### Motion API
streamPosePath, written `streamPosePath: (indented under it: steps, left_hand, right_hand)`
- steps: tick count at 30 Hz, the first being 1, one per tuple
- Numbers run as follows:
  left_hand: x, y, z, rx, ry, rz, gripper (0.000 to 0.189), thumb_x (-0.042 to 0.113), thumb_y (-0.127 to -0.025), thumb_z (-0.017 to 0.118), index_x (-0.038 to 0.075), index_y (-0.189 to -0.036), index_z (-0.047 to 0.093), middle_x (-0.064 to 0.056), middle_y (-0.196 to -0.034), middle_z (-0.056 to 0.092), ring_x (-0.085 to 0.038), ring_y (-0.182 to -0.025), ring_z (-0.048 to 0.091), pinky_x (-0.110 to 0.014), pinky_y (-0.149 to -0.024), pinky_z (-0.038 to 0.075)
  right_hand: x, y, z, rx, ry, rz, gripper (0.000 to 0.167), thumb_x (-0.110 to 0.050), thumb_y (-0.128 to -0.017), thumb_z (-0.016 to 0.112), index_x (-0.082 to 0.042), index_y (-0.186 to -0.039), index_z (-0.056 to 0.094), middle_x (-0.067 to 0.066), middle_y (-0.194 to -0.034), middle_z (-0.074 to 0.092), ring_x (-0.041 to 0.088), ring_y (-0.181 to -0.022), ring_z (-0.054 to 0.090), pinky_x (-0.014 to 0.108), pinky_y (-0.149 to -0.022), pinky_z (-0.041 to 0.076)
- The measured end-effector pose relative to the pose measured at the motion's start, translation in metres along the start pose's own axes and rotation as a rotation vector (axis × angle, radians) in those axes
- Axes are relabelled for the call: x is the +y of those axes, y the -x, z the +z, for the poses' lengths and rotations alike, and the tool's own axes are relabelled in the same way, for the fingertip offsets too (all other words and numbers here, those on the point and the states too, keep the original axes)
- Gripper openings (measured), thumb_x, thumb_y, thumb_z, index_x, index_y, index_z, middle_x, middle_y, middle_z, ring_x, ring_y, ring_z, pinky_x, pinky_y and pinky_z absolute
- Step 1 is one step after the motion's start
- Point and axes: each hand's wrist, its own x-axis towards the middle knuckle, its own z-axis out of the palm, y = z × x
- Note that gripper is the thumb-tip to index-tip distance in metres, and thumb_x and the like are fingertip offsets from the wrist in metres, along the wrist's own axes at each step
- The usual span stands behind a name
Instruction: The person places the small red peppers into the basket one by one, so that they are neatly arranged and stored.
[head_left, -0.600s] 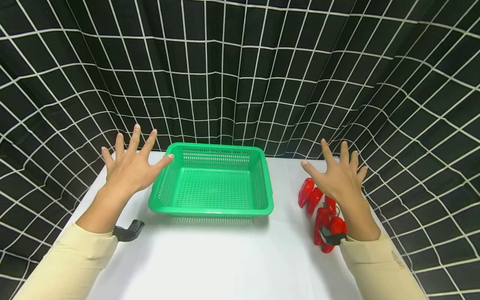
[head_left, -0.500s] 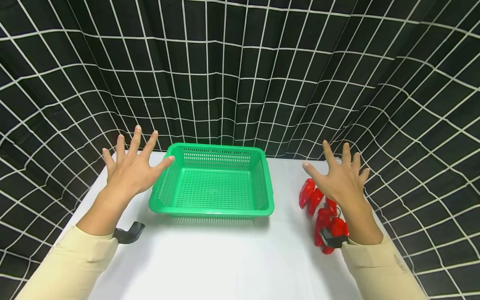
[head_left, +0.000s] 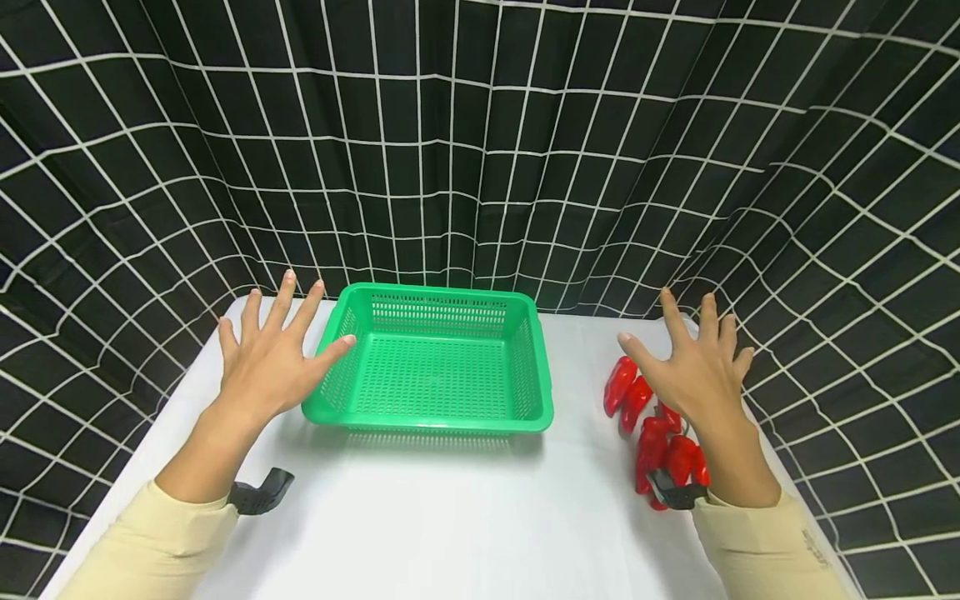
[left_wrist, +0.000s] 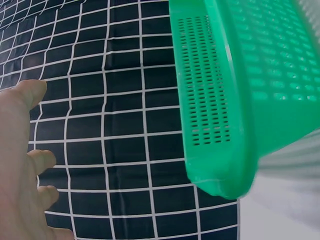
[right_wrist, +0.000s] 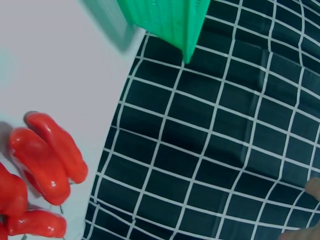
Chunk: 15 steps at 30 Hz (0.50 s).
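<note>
My left hand [head_left: 268, 367] hovers with its fingers spread at the left side of a green plastic basket [head_left: 427, 429], the thumb in front of the rim. It holds nothing. In the left wrist view its fingers [left_wrist: 22, 130] are apart from the basket's slotted wall [left_wrist: 205, 85]. Over on the right, my right hand [head_left: 693, 371] is also spread and holds nothing, above a group of glossy red peppers [head_left: 651, 446]. Hand and forearm hide part of that group. Several peppers [right_wrist: 42, 165] show lower left in the right wrist view, only fingertips [right_wrist: 312, 187] at its right edge.
A white table [head_left: 450, 525] bears the basket and the peppers. Black curtains [head_left: 480, 125] with a white grid stand behind the table and along both sides. Each wrist wears a black camera mount, such as the left mount [head_left: 262, 492].
Both spread hands have moved slightly lower and to the right in the head view. The whole scene has shifted a little rightward too. Basket and peppers keep their places on the table.
</note>
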Motion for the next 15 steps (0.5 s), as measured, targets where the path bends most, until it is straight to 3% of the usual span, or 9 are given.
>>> streamPosePath:
  steps: [8, 15]
  left_hand:
    - [0.0, 0.01, 0.008, 0.031, 0.021, 0.033, 0.083, 0.07, -0.088, 0.043, 0.027, -0.155, 0.019, -0.004, -0.161, 0.003, -0.045, -0.141, 0.0, -0.075, -0.097, -0.002]
    - [-0.004, 0.021, 0.019, 0.026, 0.053, 0.054, 0.082, 0.069, -0.087, 0.048, 0.025, -0.153, 0.027, -0.005, -0.16, 0.013, -0.049, -0.139, 0.01, -0.076, -0.097, -0.001]
  right_hand:
    - [0.005, 0.004, 0.004, 0.002, -0.019, -0.002, 0.088, -0.068, -0.087, 0.044, -0.025, -0.155, 0.008, 0.028, -0.155, -0.005, 0.057, -0.136, -0.006, 0.081, -0.091, -0.003]
    - [0.011, 0.009, 0.006, 0.01, -0.004, 0.0, 0.088, -0.067, -0.087, 0.045, -0.023, -0.155, 0.011, 0.029, -0.155, -0.004, 0.056, -0.136, -0.004, 0.081, -0.09, -0.003]
